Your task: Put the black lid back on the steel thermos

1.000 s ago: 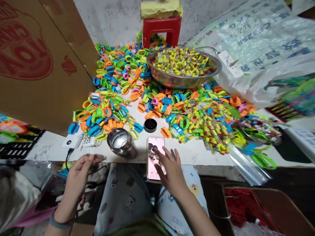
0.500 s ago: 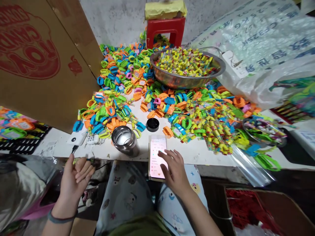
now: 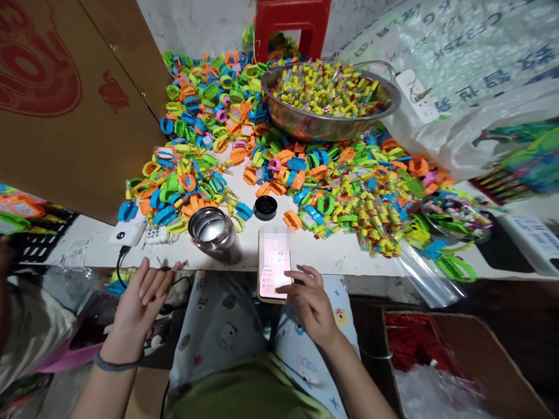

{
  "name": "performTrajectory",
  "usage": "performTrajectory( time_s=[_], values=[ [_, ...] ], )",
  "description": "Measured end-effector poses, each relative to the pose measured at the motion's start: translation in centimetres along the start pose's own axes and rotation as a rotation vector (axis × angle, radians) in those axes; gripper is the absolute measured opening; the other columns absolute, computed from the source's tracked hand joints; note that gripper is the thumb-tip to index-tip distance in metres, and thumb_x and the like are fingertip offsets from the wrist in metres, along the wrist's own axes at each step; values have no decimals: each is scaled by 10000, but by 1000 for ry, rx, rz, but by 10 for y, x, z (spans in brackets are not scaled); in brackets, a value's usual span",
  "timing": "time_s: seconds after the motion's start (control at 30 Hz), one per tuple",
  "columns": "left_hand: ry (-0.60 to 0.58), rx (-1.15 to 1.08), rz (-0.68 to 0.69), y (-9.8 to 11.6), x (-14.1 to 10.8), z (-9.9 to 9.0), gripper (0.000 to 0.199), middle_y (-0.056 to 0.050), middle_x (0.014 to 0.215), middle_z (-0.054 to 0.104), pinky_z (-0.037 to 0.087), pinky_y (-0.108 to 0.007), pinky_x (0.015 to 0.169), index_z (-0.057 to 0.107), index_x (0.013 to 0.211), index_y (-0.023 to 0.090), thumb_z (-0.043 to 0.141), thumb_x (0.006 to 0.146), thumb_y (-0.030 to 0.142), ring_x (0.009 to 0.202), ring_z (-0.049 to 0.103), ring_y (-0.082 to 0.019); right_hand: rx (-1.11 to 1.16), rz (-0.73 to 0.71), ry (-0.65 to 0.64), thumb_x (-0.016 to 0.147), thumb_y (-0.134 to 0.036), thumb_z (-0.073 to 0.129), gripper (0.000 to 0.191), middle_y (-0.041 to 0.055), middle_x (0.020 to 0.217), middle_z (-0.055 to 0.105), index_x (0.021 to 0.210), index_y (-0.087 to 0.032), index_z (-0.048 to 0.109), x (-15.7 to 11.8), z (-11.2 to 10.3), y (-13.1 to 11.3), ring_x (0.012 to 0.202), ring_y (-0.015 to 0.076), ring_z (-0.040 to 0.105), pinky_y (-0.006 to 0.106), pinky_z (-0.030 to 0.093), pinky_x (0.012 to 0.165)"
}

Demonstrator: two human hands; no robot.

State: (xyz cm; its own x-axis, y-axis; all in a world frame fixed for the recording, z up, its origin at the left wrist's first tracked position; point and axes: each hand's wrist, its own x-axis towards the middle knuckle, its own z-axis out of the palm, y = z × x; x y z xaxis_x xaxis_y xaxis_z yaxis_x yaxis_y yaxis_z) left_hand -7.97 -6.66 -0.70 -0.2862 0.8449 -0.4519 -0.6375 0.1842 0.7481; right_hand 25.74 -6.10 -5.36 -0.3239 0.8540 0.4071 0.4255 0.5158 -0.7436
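A lit smartphone (image 3: 275,273) lies on the table's front edge, its lower end reaching past the edge. Over its right side is my right hand (image 3: 311,302), fingers stretched and apart, a fingertip at the lower screen; it grips nothing. My left hand (image 3: 146,297) hangs just off the table edge, left of my lap, with the fingers curled in and nothing visible in them. Between the hands stands an uncapped steel thermos (image 3: 216,238). Its apparent black lid (image 3: 265,208) sits behind the phone. A white power bank (image 3: 126,234) with a black cable lies near my left hand.
Colourful plastic toy watches (image 3: 209,116) cover much of the table (image 3: 336,256). A steel basin (image 3: 323,125) holds small yellow-capped tubes. A tall cardboard box (image 3: 87,157) stands left, a red stool (image 3: 292,14) behind. Clear plastic sleeves (image 3: 432,279) overhang the front edge.
The view has tilted down, so the table things sit higher in the picture. My right hand has drawn back toward the phone's lower right. My left hand has turned and curled its thumb inward.
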Motion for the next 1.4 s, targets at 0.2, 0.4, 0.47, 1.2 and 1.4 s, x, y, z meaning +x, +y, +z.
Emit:
performTrajectory(
  time_s=[0.2, 0.4, 0.47, 1.2, 1.4],
  values=[
    [69, 187, 5, 2, -10, 10, 287, 100, 290, 291, 356, -122, 357, 663, 715, 129, 679, 841, 387, 247, 214, -8, -166, 67, -43, 1013, -365, 326, 345, 56, 1243, 662, 1262, -245, 532, 10, 4, 6, 1258, 246, 515, 510, 272, 1100],
    [54, 232, 105, 1, -7, 10, 378, -52, 943, 715, 613, -263, 691, 733, 951, 171, 846, 592, 212, 646, 656, -113, -299, 95, -206, 1012, -347, 355, 467, 57, 1376, 575, 1465, -250, 305, 23, 11, 7, 1424, 267, 314, 589, 92, 1161],
    [7, 238, 158, -1, -4, 5, 203, -68, 1031, 690, 606, -334, 835, 701, 683, 142, 852, 553, 182, 890, 682, -214, -321, 110, -187, 1011, -329, 356, 449, 55, 1350, 595, 1452, -246, 327, 23, 10, 8, 1404, 271, 346, 597, 88, 1157],
    [-214, 449, 243, -13, 0, 2, 528, -34, 861, 570, 480, -236, 938, 346, 426, 148, 815, 660, 212, 978, 582, -165, -235, -33, -12, 976, -279, 398, 347, 7, 1315, 595, 918, -330, 736, 4, 1, 15, 1277, 255, 444, 523, 216, 1103],
    [-318, 450, 250, -15, -1, 2, 498, -47, 850, 549, 463, -303, 949, 378, 444, 151, 784, 711, 261, 985, 567, -200, -234, -70, -48, 965, -301, 418, 344, -9, 1308, 609, 870, -337, 747, 2, 1, 16, 1277, 256, 452, 524, 203, 1109]
  ],
)
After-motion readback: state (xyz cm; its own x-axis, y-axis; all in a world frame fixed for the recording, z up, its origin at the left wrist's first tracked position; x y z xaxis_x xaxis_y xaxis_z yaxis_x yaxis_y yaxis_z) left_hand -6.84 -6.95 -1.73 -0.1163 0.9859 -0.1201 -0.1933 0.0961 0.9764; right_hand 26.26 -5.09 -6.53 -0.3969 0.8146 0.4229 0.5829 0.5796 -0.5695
